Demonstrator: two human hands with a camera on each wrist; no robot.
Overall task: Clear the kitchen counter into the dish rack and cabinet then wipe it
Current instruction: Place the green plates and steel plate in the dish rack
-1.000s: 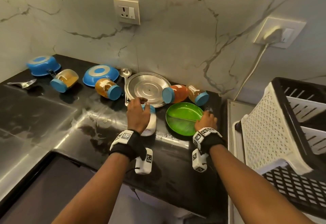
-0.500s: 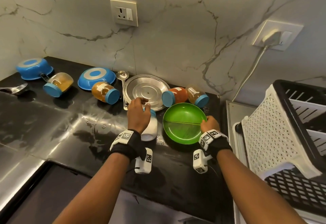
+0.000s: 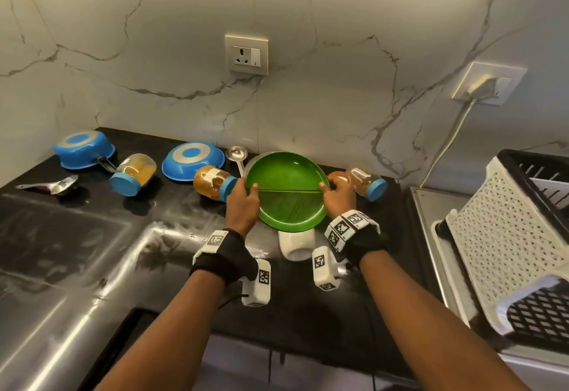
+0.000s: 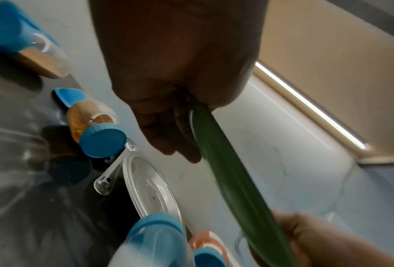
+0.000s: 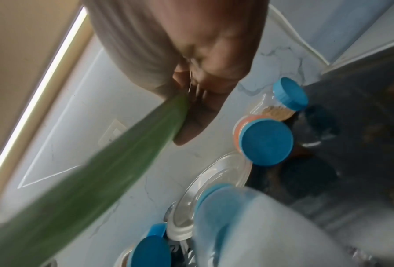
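A green divided plate (image 3: 288, 193) hangs lifted above the black counter (image 3: 92, 236), tilted toward me. My left hand (image 3: 246, 196) grips its left rim and my right hand (image 3: 331, 193) grips its right rim, thumbs on the inner face. The left wrist view shows the green plate (image 4: 232, 180) edge-on, running from my left hand (image 4: 180, 117) down to the right hand (image 4: 317, 240). Seen from the right wrist, my right hand (image 5: 191, 101) pinches the green plate (image 5: 88, 180). A white bottle (image 3: 297, 244) lies on the counter below the plate.
Three blue-lidded jars (image 3: 137, 172) (image 3: 215, 183) (image 3: 366, 183) lie on their sides. Two upturned blue pans (image 3: 83, 149) (image 3: 192, 159), a ladle (image 3: 237, 156) and a spoon (image 3: 49, 186) sit along the back. A steel plate (image 4: 150, 186) lies behind. The dish rack (image 3: 508, 236) stands at right.
My left hand let go of the white bottle and took the plate's left rim. Both hands raised the green plate off the counter and tilted it up.
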